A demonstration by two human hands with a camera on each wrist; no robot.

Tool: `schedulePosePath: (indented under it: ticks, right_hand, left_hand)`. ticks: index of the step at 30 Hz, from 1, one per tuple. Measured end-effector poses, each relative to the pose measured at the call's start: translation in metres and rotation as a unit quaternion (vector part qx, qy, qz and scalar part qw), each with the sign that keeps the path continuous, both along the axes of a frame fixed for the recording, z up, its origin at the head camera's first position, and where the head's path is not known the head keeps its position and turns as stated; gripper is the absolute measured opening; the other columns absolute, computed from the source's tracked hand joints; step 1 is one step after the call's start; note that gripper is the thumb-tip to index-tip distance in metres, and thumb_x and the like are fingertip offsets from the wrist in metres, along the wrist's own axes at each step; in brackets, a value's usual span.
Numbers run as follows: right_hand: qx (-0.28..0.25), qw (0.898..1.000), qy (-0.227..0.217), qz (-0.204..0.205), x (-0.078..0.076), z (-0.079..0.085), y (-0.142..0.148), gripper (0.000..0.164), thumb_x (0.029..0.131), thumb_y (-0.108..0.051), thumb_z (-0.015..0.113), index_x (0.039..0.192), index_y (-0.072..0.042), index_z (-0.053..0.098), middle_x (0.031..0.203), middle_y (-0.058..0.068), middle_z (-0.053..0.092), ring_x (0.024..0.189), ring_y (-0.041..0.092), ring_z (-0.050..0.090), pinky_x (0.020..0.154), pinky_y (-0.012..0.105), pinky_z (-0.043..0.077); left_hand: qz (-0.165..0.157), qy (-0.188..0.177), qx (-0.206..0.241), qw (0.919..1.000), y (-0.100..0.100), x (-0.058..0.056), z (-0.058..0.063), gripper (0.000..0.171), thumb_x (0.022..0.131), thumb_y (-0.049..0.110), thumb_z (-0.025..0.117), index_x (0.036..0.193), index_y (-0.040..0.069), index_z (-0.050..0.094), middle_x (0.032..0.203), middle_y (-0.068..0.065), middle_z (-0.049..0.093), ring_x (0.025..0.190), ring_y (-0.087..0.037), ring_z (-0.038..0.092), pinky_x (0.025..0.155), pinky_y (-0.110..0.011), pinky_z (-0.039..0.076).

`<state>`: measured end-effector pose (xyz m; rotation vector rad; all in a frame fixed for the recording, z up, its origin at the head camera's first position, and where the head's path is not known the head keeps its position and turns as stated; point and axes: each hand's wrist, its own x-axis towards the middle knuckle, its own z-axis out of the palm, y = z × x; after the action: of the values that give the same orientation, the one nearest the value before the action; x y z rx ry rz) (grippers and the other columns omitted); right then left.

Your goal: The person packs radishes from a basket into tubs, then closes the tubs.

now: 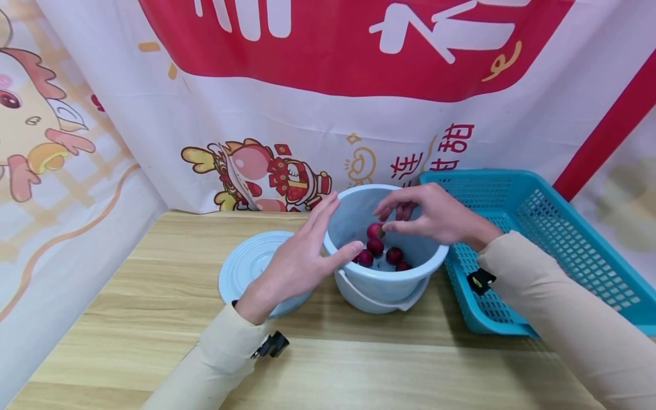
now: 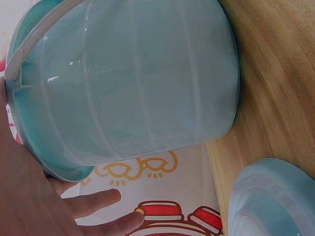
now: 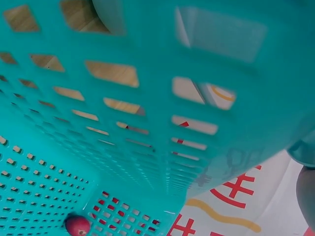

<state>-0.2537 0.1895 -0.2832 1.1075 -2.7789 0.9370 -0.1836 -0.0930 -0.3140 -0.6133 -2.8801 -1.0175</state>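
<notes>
A light blue bucket (image 1: 383,287) stands upright, with several small round red radishes (image 1: 394,254) inside. My right hand (image 1: 425,215) reaches in over its far right rim, thumb and fingers apart. Just beneath the thumb tip is one radish (image 1: 374,231); no finger closes around it. At the left side of the rim, my left hand (image 1: 299,259) lies with straight fingers and the thumb across the edge. The left wrist view shows these fingers (image 2: 93,202) spread beside the bucket wall (image 2: 133,83). What the right fingertips touch is hidden from the right wrist camera.
A light blue lid (image 1: 246,265) lies on the wooden table (image 1: 128,324) left of the bucket. To the right sits a teal perforated basket (image 1: 474,313); a radish (image 3: 78,225) is in it. A printed cloth (image 1: 287,114) hangs behind.
</notes>
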Motion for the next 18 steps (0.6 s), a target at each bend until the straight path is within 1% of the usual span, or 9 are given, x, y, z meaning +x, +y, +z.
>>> schedulePosePath:
  ticks: [4,9,11,16,18]
  right_hand:
    - [0.001,1.0,-0.002,0.004,-0.0008,0.0001,0.0005,0.039,0.088,-0.022,0.087,0.126,-0.02,0.076,0.119,0.0,0.079,0.104,0.018,0.075,0.086,0.035,0.063]
    - [-0.009,1.0,-0.005,0.005,-0.0006,0.0001,0.0018,0.037,0.089,-0.023,0.087,0.125,-0.019,0.077,0.12,0.001,0.079,0.106,0.023,0.075,0.087,0.035,0.063]
    - [-0.017,1.0,-0.012,0.002,-0.0004,0.0,0.0021,0.037,0.089,-0.023,0.087,0.124,-0.019,0.077,0.12,0.001,0.079,0.106,0.023,0.074,0.087,0.036,0.063]
    - [-0.042,0.999,-0.027,-0.01,0.0005,0.0,0.0055,0.035,0.09,-0.022,0.087,0.123,-0.021,0.078,0.122,0.0,0.078,0.105,0.02,0.071,0.086,0.035,0.063]
    - [-0.054,0.998,-0.029,-0.017,0.0008,0.0005,0.0079,0.033,0.09,-0.022,0.086,0.122,-0.021,0.079,0.121,0.0,0.078,0.104,0.018,0.07,0.086,0.032,0.062]
  left_hand:
    - [0.001,-0.001,-0.001,1.0,-0.0002,0.0003,0.0001,0.095,0.095,0.082,0.046,0.171,0.039,0.01,0.178,0.022,0.004,0.162,-0.026,0.033,0.115,-0.071,0.044]
    - [0.001,0.004,-0.003,1.0,0.0005,0.001,0.0003,0.095,0.095,0.082,0.046,0.171,0.038,0.01,0.179,0.019,0.005,0.162,-0.026,0.033,0.115,-0.071,0.044]
    - [0.001,0.006,-0.003,1.0,0.0004,0.0012,0.0002,0.095,0.095,0.081,0.046,0.171,0.038,0.01,0.18,0.017,0.006,0.161,-0.027,0.034,0.115,-0.071,0.044]
    - [0.001,0.005,-0.003,1.0,0.0,0.0009,0.0,0.095,0.095,0.082,0.046,0.171,0.038,0.01,0.18,0.017,0.006,0.161,-0.027,0.034,0.115,-0.071,0.044]
    - [0.002,0.003,-0.004,1.0,0.0,0.0006,0.0001,0.095,0.095,0.082,0.046,0.171,0.039,0.009,0.179,0.018,0.005,0.161,-0.027,0.034,0.115,-0.071,0.044]
